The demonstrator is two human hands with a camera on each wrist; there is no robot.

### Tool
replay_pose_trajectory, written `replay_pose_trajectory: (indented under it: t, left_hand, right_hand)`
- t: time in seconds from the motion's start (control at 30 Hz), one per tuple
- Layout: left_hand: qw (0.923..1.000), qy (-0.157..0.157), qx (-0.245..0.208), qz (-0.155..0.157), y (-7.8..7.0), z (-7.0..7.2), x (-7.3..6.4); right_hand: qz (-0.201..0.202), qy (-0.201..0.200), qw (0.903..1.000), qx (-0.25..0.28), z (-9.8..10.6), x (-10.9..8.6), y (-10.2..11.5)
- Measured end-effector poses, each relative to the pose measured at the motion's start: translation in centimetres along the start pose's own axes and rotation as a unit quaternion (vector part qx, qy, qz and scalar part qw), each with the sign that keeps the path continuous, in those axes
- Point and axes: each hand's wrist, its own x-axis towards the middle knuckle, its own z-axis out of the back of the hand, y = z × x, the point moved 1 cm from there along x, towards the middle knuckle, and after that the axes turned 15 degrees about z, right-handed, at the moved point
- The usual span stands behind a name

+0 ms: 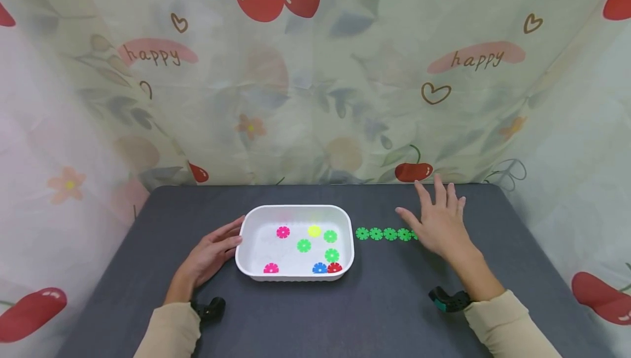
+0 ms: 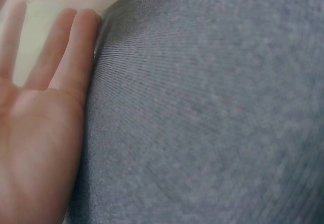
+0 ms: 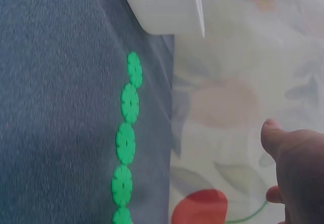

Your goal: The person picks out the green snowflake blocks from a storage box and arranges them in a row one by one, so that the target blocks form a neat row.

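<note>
A white plastic tray (image 1: 296, 278) holds several notched plastic discs in pink, yellow, green, blue and red, among them a yellow disc (image 1: 314, 231) and a blue disc (image 1: 319, 267). My left hand (image 1: 209, 257) touches the tray's left side with fairly straight fingers; in the left wrist view its fingertips (image 2: 87, 19) meet the white wall. To the right of the tray, a row of green notched discs (image 3: 125, 143) lies edge to edge on the table. Over the row's right end my right hand (image 1: 441, 226) is raised with fingers spread, holding nothing and hiding part of the row.
A dark grey cloth (image 1: 315, 319) covers the table. Behind it and at both sides hangs a pale curtain (image 1: 315, 100) printed with cherries, leaves and flowers. Each wrist wears a black camera strap, such as the right one (image 1: 448, 299).
</note>
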Motion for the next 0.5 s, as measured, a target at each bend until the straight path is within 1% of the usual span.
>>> replay_pose_trajectory:
  t: [0.23, 0.5]
  left_hand:
    - [1.0000, 0.003, -0.001, 0.000, 0.0, 0.1, 0.1]
    - [1.0000, 0.006, 0.000, -0.002, 0.0, 0.1, 0.0]
  right_hand:
    - [0.018, 0.004, 0.9998, -0.008, -0.9, 0.8, 1.3]
    - [0.034, 0.020, 0.9991, -0.014, -2.1, 1.8, 3.3]
